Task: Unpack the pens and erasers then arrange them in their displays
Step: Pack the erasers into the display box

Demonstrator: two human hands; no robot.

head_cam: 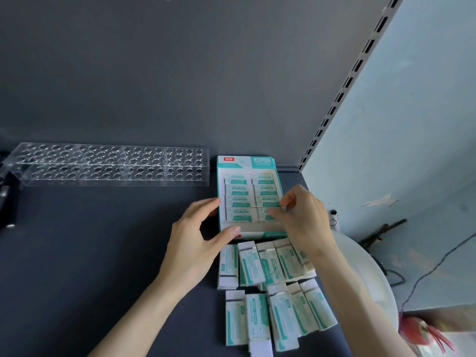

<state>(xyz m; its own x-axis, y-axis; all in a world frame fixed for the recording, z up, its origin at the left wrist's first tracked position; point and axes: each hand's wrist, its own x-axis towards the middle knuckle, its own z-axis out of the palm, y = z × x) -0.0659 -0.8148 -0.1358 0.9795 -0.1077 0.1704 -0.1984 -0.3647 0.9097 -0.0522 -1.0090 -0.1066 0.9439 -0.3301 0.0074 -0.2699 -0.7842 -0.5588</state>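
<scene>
A teal-and-white eraser display box (220, 186) stands on the dark shelf, with two columns of wrapped erasers (238, 193) laid in it. My left hand (198, 238) holds the box's left side and front corner between fingers and thumb. My right hand (301, 215) pinches an eraser (264, 213) at the near end of the right column. Several loose erasers (268, 287) in teal-and-white sleeves lie in two rough rows in front of the box. A clear acrylic pen holder (108, 163) with many round holes sits at the back left, with no pens in it.
The grey back panel and a slotted upright (342, 94) close off the shelf at the back and right. A white round object (365, 266) sits right of the erasers, under my right forearm. Dark items (5, 191) lie at the far left edge. A cable (438, 266) hangs at right.
</scene>
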